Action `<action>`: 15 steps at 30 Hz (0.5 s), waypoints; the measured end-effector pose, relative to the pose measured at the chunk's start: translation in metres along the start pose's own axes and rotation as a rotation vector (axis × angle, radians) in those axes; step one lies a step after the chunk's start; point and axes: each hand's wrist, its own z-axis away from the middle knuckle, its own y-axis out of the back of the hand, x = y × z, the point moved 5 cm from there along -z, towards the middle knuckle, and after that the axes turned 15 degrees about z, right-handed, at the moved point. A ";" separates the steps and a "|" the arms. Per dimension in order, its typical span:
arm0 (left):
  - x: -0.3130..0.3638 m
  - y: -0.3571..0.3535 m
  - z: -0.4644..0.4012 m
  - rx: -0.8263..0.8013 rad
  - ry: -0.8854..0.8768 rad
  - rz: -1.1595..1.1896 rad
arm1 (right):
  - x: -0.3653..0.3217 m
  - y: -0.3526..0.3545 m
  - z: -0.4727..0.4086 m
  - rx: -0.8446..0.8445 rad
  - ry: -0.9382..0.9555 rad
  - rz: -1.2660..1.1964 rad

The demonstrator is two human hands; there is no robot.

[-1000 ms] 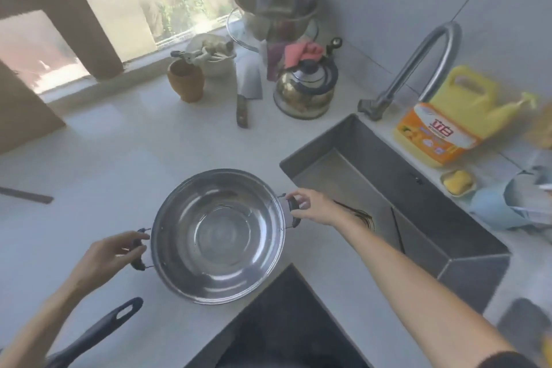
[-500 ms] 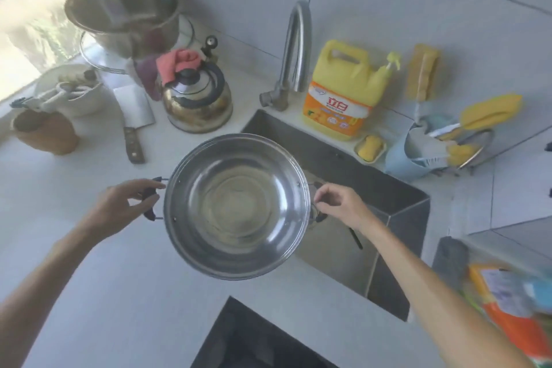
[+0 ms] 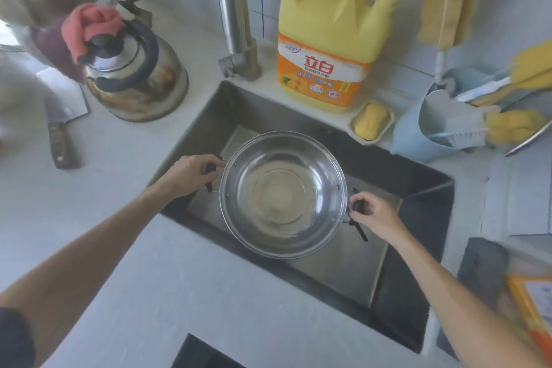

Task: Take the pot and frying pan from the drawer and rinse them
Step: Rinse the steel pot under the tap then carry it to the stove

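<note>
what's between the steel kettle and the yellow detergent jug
The base of the steel tap, standing behind the sink corner, in the head view.

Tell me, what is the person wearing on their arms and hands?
Very little. Both forearms are bare, and the left hand and right hand have no gloves, and no rings or watch that I can see. The only clothing in view is a dark sleeve on the left arm, at the picture's lower left edge. The right arm shows no sleeve.
</note>
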 end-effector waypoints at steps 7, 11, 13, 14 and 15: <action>-0.053 -0.050 -0.054 -0.176 0.097 -0.168 | 0.060 -0.056 -0.053 -0.014 -0.111 0.073; -0.082 -0.065 -0.071 -0.200 0.166 -0.183 | 0.057 -0.073 -0.067 0.004 -0.139 0.062; -0.092 -0.066 -0.076 -0.176 0.192 -0.165 | 0.052 -0.078 -0.073 0.021 -0.148 0.064; -0.094 -0.064 -0.079 -0.158 0.199 -0.159 | 0.048 -0.079 -0.076 0.038 -0.153 0.053; -0.096 -0.063 -0.082 -0.143 0.200 -0.159 | 0.046 -0.079 -0.079 0.052 -0.162 0.042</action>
